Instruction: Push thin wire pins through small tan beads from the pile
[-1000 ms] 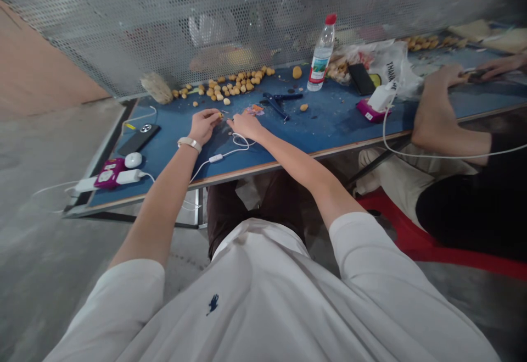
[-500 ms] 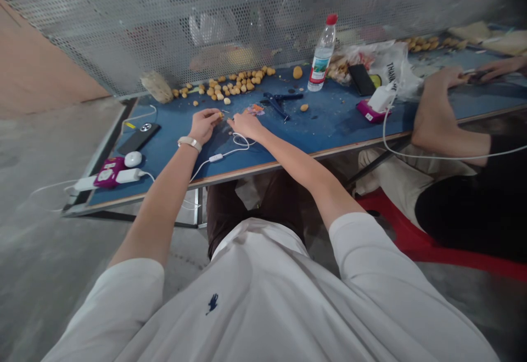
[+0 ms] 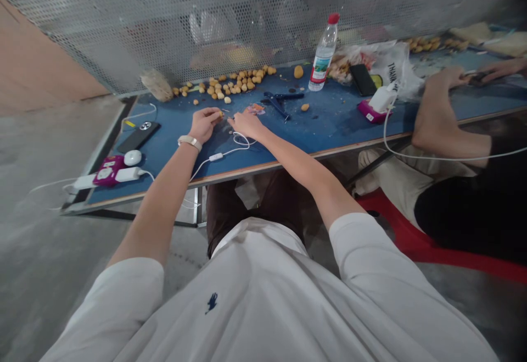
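Over the blue tabletop [image 3: 325,126], my left hand [image 3: 202,124] pinches a small yellow-brown piece [image 3: 221,115] between thumb and fingertips. Just to its right, my right hand [image 3: 248,124] is closed with the fingers curled down. What it grips is too small and hidden to make out; a thin, light sliver shows between the two hands. Behind the right hand lies a crumpled orange-and-purple scrap [image 3: 256,109]. Farther right is a blue two-handled tool like pliers [image 3: 280,104]. A row of yellow-brown, nut-like round pieces [image 3: 234,84] lies along the mesh.
A water bottle [image 3: 323,57] stands at the back, beside a plastic bag [image 3: 391,62] and a dark phone [image 3: 363,80]. Purple power sockets [image 3: 109,171] and a black power bank [image 3: 139,137] are at left. A white cable [image 3: 216,157] runs under my arms. Another person's forearm [image 3: 438,112] is at right.
Both hands stay almost in place, the left still pinching the small piece. The view has shifted very slightly.
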`<state>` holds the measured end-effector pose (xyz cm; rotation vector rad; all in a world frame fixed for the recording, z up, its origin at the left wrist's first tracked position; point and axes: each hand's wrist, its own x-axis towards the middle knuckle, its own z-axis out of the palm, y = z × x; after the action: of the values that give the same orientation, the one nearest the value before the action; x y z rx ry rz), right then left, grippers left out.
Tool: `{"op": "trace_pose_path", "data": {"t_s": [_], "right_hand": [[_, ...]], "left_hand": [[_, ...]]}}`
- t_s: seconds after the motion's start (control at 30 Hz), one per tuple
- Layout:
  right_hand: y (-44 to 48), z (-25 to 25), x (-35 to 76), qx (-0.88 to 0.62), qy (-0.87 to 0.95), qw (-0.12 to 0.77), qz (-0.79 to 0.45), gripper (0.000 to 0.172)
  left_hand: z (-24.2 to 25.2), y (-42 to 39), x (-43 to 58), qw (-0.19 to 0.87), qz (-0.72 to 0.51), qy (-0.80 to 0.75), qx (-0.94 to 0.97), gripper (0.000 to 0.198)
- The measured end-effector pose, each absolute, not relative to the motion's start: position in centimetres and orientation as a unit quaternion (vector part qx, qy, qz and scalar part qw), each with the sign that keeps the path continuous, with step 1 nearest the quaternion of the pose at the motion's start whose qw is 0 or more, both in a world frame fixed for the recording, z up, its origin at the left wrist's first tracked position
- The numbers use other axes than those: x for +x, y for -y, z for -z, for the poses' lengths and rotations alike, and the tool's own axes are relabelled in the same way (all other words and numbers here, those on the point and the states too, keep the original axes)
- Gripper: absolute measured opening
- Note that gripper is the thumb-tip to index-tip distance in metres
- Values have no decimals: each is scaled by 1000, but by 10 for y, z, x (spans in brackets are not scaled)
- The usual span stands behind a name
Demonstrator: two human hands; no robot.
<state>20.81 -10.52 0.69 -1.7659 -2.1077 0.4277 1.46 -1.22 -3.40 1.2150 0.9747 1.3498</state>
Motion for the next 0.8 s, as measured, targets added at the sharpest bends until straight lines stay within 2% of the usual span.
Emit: {"op": "trace_pose_path", "data": {"t_s": [0.43, 0.63, 0.8], "right_hand": [[102, -4, 209, -631, 738, 193, -139, 73], [102, -5, 209, -630, 739, 188, -147, 76], [104, -7, 209, -630, 742, 176, -143, 73]], "left_hand": [[37, 8, 11, 496, -542, -411, 539, 30], [36, 8, 11, 500, -547, -409, 532, 27], [33, 12, 13, 502, -548, -414, 525, 27]]}}
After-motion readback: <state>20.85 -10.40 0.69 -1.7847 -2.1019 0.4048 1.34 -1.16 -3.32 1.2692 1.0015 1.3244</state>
